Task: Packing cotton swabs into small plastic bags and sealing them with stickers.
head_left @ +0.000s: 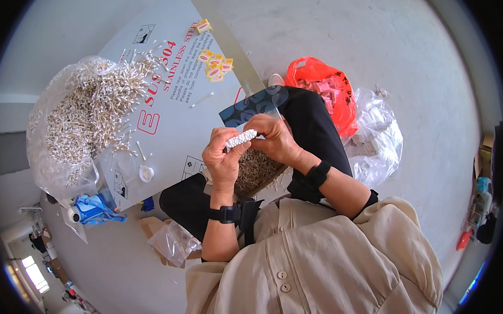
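Note:
Between my left hand [221, 159] and my right hand [277, 140] is a tight bundle of cotton swabs [241, 138], its white cotton tips packed together and facing up. The fingers of both hands are closed around its ends. Just below them, at my lap, a box of loose cotton swabs [257, 171] is partly hidden by my hands. Behind my right hand lies a dark, patterned plastic sheet or bag [253, 105] at the table's edge.
A clear bag spilling cotton swabs [92, 112] lies on the left of the metal-sheet table [169, 135]. Small yellow packets [216, 64] sit farther back. Right of my leg stand a red bag [347, 124] with pink packs and a clear bag [378, 139]. A cardboard box [155, 228] is below left.

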`<state>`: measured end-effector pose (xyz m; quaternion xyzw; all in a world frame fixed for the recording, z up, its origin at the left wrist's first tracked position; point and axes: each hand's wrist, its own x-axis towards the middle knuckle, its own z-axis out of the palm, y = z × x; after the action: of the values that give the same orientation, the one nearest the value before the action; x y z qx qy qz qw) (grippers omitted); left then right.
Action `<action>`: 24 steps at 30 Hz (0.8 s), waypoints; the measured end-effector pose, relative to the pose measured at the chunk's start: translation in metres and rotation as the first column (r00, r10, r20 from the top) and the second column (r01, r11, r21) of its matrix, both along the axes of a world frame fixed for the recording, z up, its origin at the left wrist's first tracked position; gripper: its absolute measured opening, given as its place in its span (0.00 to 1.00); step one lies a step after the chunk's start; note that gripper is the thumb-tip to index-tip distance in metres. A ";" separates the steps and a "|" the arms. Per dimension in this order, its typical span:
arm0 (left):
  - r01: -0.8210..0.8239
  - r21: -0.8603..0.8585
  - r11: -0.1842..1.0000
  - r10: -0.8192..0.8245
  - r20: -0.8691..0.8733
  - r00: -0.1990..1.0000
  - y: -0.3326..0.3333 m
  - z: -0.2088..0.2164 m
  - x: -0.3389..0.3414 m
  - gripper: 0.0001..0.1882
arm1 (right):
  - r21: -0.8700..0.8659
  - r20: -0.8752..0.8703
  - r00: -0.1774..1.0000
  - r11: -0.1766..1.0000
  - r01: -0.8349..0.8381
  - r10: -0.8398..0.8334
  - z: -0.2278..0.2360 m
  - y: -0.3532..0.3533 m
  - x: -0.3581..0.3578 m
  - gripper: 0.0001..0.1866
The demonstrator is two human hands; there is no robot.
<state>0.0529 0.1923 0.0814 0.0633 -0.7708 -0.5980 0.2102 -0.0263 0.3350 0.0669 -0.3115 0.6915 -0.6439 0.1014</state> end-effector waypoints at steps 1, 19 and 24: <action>0.004 -0.026 1.000 -0.004 -0.007 1.000 0.000 0.001 0.000 0.15 | -0.001 0.000 1.000 1.000 0.001 -0.001 0.001 0.000 0.000 0.12; 0.042 -0.129 0.991 -0.040 0.019 0.999 -0.002 0.011 0.000 0.14 | -0.027 0.014 0.998 0.998 0.057 -0.056 0.010 0.009 -0.002 0.13; -0.010 0.052 0.999 0.004 0.120 0.993 -0.001 0.002 0.002 0.10 | 0.070 0.341 0.938 0.993 -0.090 0.061 0.001 0.015 -0.004 0.10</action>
<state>0.0552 0.1911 0.0835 0.1071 -0.7660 -0.6123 0.1640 -0.0307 0.3496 0.0682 -0.2177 0.6780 -0.6535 0.2565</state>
